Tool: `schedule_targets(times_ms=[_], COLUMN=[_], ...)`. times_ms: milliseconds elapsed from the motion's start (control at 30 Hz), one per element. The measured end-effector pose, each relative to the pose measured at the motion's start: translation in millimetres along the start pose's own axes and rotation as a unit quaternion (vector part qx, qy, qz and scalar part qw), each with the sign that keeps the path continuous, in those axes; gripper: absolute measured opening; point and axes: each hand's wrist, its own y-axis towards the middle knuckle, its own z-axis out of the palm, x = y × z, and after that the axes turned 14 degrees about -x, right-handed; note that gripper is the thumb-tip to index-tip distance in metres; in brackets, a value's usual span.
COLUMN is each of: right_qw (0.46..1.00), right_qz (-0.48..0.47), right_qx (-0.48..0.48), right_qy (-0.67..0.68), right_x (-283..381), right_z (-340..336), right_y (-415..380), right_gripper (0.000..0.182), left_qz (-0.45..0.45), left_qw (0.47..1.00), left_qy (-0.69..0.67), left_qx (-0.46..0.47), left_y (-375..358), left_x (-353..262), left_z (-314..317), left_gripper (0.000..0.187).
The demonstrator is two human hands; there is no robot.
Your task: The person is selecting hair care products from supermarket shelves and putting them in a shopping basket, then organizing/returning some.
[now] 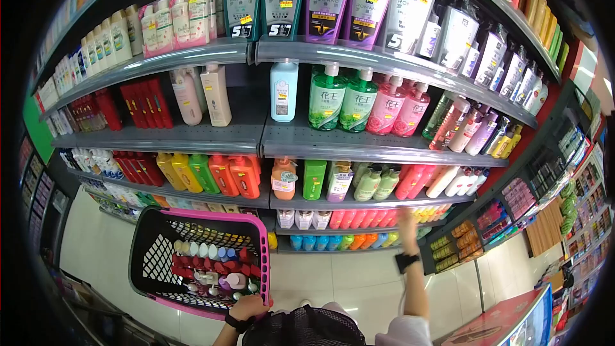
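We hold the black-and-pink basket (pixel 200 257) by its near rim with our left hand (pixel 248 308); it is packed with bottles (pixel 211 266). To the right of the basket, our right hand (pixel 406 223) reaches up to the low shelf (pixel 359 205) of red and orange bottles.

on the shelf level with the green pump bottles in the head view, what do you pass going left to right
dark red boxes → two cream bottles → pale blue bottle → two green pump bottles → two pink pump bottles
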Motion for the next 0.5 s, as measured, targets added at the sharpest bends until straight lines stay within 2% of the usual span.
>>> schedule_targets(times_ms=[33, 67, 100, 133, 167, 200, 233, 267, 300, 367, 433, 467, 500], right_qw=[0.952, 0.953, 0.940, 0.924, 0.912, 0.921, 0.924, 0.879, 0.864, 0.861, 0.816, 0.836, 0.819], right_qz=[-0.167, -0.220, -0.225, -0.235, -0.269, -0.288, -0.291, -0.367, -0.343, -0.341, -0.370, -0.339, -0.373], right_qx=[-0.043, -0.113, -0.192, -0.218, -0.247, -0.237, -0.235, -0.258, -0.279, -0.263, -0.283, -0.256, -0.257], right_qy=[-0.252, -0.175, -0.170, -0.206, -0.187, -0.114, -0.075, -0.159, -0.239, -0.272, -0.343, -0.348, -0.353], right_x=[88, 123, 158, 200, 220, 235, 251, 257, 268, 280, 271, 267, 255], right_z=[5, 11, 15, 16, 19, 22, 26, 24, 26, 28, 32, 32, 31], right_y=[27, 59, 91, 107, 132, 157, 182, 208, 224, 248, 274, 281, 293], right_gripper=[0.030, 0.029, 0.030, 0.033, 0.037, 0.039, 0.051, 0.057, 0.063, 0.068, 0.070, 0.073, 0.071], left_qz=[-0.029, -0.057, -0.061, -0.073, -0.085, -0.089, -0.134, -0.179, -0.183, -0.209, -0.208, -0.201, -0.209], left_qw=[0.999, 0.997, 0.997, 0.996, 0.995, 0.994, 0.990, 0.983, 0.982, 0.977, 0.976, 0.977, 0.975], left_qy=[0.017, 0.033, 0.032, 0.046, 0.059, 0.058, 0.053, 0.048, 0.047, 0.037, 0.037, 0.037, 0.036], left_qx=[0.024, 0.047, 0.043, 0.022, 0.001, 0.000, -0.009, -0.019, -0.023, -0.035, -0.051, -0.060, -0.063], left_y=[1, 2, 1, -2, -4, -6, -8, -9, -10, -11, -11, -15, -17], left_x=[-9, -14, -10, -2, 2, -5, -16, -23, -24, -23, -19, -18, -20], left_z=[-8, -11, -3, 11, 20, 18, 13, 10, 11, 13, 19, 23, 23], left_gripper=[0.061, 0.062, 0.062, 0.064, 0.066, 0.066, 0.069, 0.073, 0.073, 0.077, 0.076, 0.074, 0.074])
